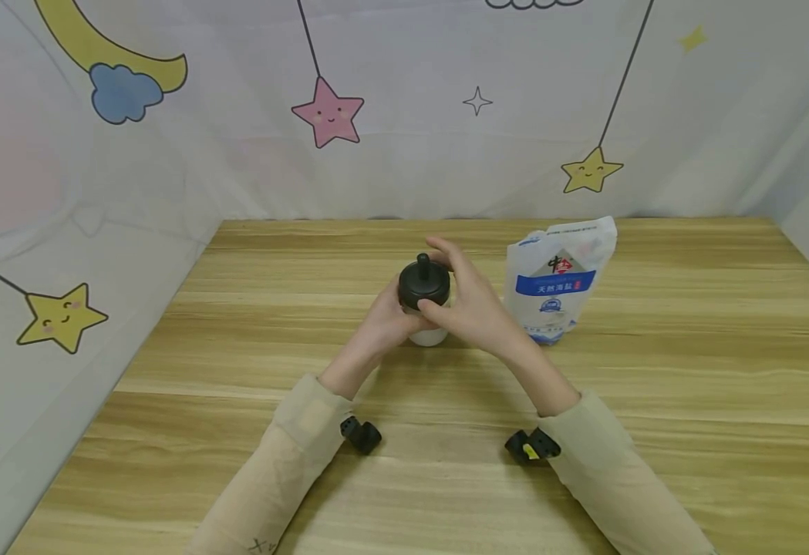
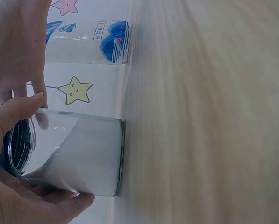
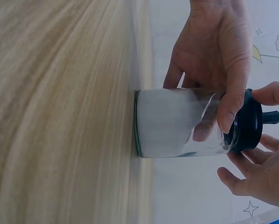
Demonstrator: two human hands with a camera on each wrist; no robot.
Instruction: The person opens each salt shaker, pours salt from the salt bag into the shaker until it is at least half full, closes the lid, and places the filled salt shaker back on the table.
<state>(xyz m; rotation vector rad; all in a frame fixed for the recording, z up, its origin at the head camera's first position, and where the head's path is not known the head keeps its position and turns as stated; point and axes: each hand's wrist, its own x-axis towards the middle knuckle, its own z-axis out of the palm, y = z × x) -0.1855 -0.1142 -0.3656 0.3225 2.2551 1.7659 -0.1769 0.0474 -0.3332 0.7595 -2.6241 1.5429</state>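
Note:
A clear glass jar holding white powder stands upright on the table, its black lid on top with a short knob. My left hand grips the glass just under the lid, thumb on the near side in the right wrist view. My right hand pinches the lid's rim between thumb and fingers, several fingers spread behind it. To the right of the jar a white and blue salt bag stands upright, apart from both hands.
The wooden table runs back to a white curtain printed with stars, a moon and clouds. More of the curtain hangs at both sides. A small black device sits at each sleeve cuff.

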